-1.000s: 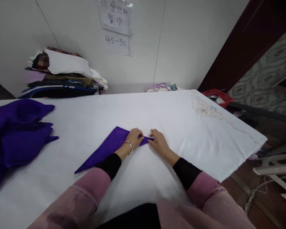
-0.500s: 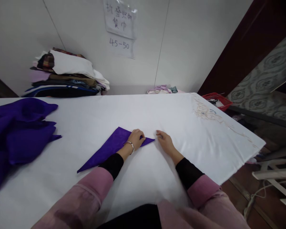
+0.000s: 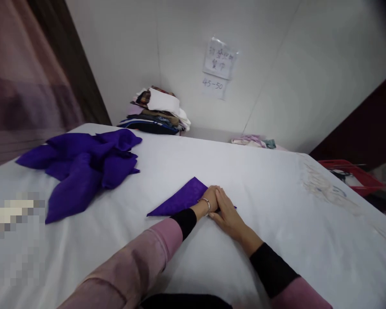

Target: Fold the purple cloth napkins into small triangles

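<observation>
A purple cloth napkin (image 3: 184, 199), folded into a pointed, roughly triangular shape, lies flat on the white tablecloth. My left hand (image 3: 210, 199), with a bracelet at its wrist, rests on the napkin's right part; its fingers are mostly hidden behind my right hand. My right hand (image 3: 229, 214) is stretched out flat against the left hand's fingers, over the napkin. Only the napkin's small right tip shows beyond it. Farther left is a loose heap of purple cloths (image 3: 80, 165).
A stack of folded clothes (image 3: 163, 105) stands behind the table against the wall, with more light cloths (image 3: 249, 140) to its right. Paper signs (image 3: 219, 60) hang on the wall. A red basket (image 3: 357, 174) sits beyond the table's right edge.
My right hand has moved left, from apart beyond the napkin's tip onto the left hand and napkin. The view has swung left, showing more of the purple heap.
</observation>
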`<state>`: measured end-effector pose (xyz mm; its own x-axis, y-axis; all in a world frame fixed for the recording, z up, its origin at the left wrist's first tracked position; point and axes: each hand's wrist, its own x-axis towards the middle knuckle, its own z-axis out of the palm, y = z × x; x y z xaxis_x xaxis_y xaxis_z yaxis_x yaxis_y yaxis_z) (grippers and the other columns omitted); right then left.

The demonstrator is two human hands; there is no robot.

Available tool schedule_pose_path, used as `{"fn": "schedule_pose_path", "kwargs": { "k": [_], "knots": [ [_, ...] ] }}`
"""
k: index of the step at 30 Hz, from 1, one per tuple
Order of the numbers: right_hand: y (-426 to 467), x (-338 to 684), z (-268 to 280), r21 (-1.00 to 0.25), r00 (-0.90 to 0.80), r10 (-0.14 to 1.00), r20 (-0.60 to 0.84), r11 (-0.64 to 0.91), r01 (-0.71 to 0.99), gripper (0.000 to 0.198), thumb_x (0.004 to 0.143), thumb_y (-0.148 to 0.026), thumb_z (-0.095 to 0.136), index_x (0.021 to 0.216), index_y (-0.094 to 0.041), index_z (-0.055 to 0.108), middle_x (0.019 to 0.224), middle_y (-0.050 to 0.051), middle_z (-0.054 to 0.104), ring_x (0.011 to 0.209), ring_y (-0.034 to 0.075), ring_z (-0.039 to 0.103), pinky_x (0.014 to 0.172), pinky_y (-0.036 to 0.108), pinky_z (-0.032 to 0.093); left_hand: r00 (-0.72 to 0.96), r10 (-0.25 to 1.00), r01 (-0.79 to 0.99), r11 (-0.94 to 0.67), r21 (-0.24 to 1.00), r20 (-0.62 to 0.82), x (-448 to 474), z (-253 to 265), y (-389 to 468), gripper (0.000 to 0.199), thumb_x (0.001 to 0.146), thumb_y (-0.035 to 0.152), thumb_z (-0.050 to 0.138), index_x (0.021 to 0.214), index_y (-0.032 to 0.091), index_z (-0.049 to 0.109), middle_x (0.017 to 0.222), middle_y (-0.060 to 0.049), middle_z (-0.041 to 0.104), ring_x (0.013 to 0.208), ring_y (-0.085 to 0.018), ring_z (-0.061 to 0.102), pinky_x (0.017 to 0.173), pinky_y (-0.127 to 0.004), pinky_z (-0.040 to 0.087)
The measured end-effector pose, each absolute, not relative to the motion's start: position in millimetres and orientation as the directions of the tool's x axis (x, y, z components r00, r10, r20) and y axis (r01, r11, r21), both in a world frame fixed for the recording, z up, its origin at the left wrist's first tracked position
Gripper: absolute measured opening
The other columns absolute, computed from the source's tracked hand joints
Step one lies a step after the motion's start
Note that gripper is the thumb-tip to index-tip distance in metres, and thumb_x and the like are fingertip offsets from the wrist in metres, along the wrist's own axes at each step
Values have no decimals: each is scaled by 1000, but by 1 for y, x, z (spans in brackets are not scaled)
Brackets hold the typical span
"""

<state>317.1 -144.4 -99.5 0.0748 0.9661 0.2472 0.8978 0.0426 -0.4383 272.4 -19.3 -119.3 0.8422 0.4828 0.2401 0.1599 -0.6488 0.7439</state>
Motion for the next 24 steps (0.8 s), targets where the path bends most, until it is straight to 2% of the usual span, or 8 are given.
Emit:
{"fn": "schedule_pose_path", "kwargs": {
  "k": [3, 5, 8, 11, 13, 15, 20, 24],
  "knots": [
    [-149, 322, -110, -440, 105, 964, 243, 13, 898, 82, 88, -45, 43, 143, -20, -13, 151, 11, 5, 138, 25, 7, 108, 47, 23, 792, 552, 165, -605, 779, 261, 263, -121, -19, 17, 74, 11, 59, 91, 15, 63, 98, -10, 63, 97, -21, 57, 90, -37, 45],
    [-150, 322, -115, -394, 114, 974, 197, -28, 919, 81, 88, -47, 41, 143, -18, -11, 150, 14, 12, 137, 26, 11, 108, 48, 23, 748, 603, 155, -564, 811, 277, 257, -118, -17, 32, 74, 5, 52, 104, 14, 59, 108, -11, 60, 104, -21, 55, 91, -35, 45],
    [-150, 322, -119, -277, 96, 987, 132, -57, 959, 74, 88, -52, 37, 145, -16, 4, 149, 14, 17, 137, 26, 11, 108, 49, 19, 709, 639, 112, -522, 846, 300, 243, -106, -11, 49, 72, 0, 45, 119, 16, 49, 121, -11, 55, 112, -18, 52, 95, -34, 44],
    [-149, 322, -121, -199, 85, 987, 135, -57, 978, 71, 88, -54, 34, 143, -12, 16, 148, 15, 16, 137, 26, 10, 109, 48, 18, 716, 599, 43, -549, 835, 357, 206, -91, -6, 41, 76, 7, 49, 115, 20, 53, 126, -6, 53, 117, -17, 48, 101, -35, 38],
    [-150, 322, -122, -175, 82, 985, 150, -55, 983, 71, 88, -54, 34, 143, -11, 19, 148, 16, 18, 137, 25, 12, 108, 47, 19, 748, 527, 41, -644, 764, 404, 167, -84, -2, 32, 80, 19, 52, 112, 21, 56, 125, -7, 53, 118, -19, 46, 103, -37, 35],
    [-150, 323, -123, -164, 75, 984, 163, -48, 985, 70, 89, -53, 34, 142, -11, 19, 148, 16, 19, 137, 25, 13, 108, 47, 20, 761, 516, 128, -713, 689, 393, 123, -82, 1, 31, 82, 25, 52, 113, 23, 55, 125, -6, 53, 117, -19, 46, 102, -37, 36],
    [-152, 323, -123, -161, 79, 986, 148, -55, 985, 70, 89, -52, 34, 143, -10, 19, 148, 16, 17, 137, 26, 12, 108, 47, 20, 611, 741, 497, -633, 593, 280, 32, -89, 6, 34, 79, 41, 55, 106, 21, 58, 102, -6, 61, 98, -22, 54, 89, -37, 43],
    [-153, 322, -121, -157, 100, 987, 123, -80, 984, 69, 89, -51, 33, 143, -13, 15, 149, 14, 16, 137, 26, 11, 107, 48, 20, 566, 782, 563, -599, 569, 262, 12, -92, 2, 25, 77, 43, 56, 90, 22, 63, 93, -4, 62, 90, -20, 55, 81, -35, 44]
  ]
}}
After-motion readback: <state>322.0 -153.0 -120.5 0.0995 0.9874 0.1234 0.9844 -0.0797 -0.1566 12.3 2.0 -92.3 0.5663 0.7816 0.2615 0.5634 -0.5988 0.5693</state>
